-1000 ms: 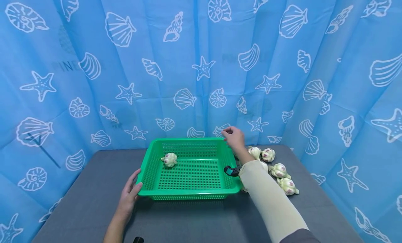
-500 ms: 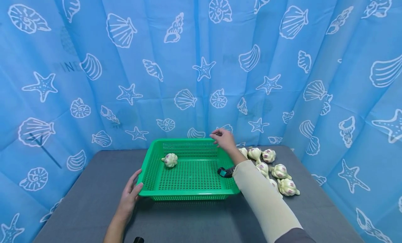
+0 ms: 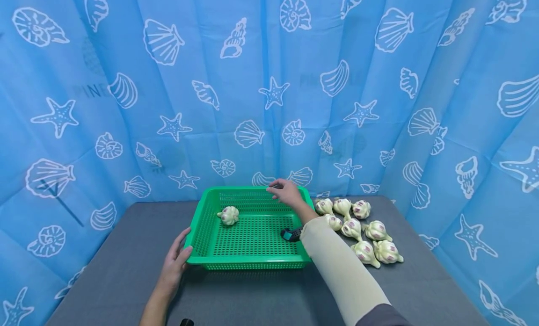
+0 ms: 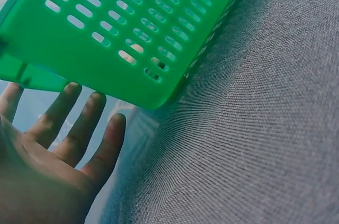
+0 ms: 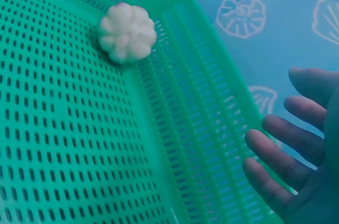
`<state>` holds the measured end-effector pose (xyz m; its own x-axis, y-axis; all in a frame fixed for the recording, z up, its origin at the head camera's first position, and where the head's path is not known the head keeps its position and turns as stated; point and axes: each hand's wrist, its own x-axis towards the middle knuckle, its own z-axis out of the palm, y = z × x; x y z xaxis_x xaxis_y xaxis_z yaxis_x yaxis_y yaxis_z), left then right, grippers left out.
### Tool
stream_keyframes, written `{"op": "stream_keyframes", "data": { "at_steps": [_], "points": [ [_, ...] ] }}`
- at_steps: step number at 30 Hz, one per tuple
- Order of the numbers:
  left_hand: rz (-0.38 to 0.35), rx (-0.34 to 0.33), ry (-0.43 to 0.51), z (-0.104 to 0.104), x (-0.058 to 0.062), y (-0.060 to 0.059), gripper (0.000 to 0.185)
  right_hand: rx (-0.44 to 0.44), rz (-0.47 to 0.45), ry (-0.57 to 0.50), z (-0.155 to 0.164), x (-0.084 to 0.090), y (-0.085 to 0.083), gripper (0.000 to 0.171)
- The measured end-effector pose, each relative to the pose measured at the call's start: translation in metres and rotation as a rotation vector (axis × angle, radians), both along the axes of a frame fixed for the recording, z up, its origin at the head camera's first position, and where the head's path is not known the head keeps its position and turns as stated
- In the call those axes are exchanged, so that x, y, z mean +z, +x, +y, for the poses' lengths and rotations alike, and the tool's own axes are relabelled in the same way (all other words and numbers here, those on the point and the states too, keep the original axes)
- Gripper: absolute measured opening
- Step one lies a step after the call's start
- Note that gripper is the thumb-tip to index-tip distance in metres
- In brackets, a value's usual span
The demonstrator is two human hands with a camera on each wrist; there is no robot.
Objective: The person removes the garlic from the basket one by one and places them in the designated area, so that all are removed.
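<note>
A green perforated plastic basket (image 3: 255, 257) stands on the table, holding one garlic bulb (image 3: 229, 215) near its back left corner. My left hand (image 3: 171, 263) is at the basket's left side. In the left wrist view its fingers (image 4: 87, 121) are extended, with some tips at the basket's edge. Over the back right part of the basket hovers my right hand (image 3: 286, 193), loosely bent and holding nothing. The right wrist view shows its fingers (image 5: 280, 131) spread beside the basket's rim, apart from the garlic.
Several garlic bulbs (image 3: 351, 228) lie grouped to the right of the basket. A grey cloth covers the table (image 3: 252, 298). Behind it hangs a blue curtain (image 3: 278, 143) with white shell prints. A small black object (image 3: 187, 322) shows at the bottom edge.
My right hand has moved left along the basket's back edge, uncovering more garlic bulbs on the right. My left hand and the garlic in the basket have stayed put.
</note>
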<state>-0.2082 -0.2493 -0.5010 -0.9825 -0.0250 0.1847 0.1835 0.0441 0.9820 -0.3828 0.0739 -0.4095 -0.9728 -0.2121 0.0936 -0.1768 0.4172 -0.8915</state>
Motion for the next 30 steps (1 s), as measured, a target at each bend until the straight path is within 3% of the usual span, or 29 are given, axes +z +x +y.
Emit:
{"op": "stream_keyframes", "data": {
  "at_steps": [7, 14, 30],
  "points": [
    [0.01, -0.003, -0.004, 0.001, 0.0, 0.0, 0.054, 0.075, -0.033, 0.006, -0.018, -0.005, 0.002, 0.035],
    [-0.018, 0.004, -0.02, 0.001, 0.001, 0.0, 0.055, 0.157, 0.048, 0.164, -0.038, -0.01, 0.001, 0.038],
    [-0.073, 0.034, -0.024, 0.0, 0.0, -0.002, 0.056, 0.36, 0.015, 0.278, -0.072, -0.014, 0.009, 0.049]
  ]
}}
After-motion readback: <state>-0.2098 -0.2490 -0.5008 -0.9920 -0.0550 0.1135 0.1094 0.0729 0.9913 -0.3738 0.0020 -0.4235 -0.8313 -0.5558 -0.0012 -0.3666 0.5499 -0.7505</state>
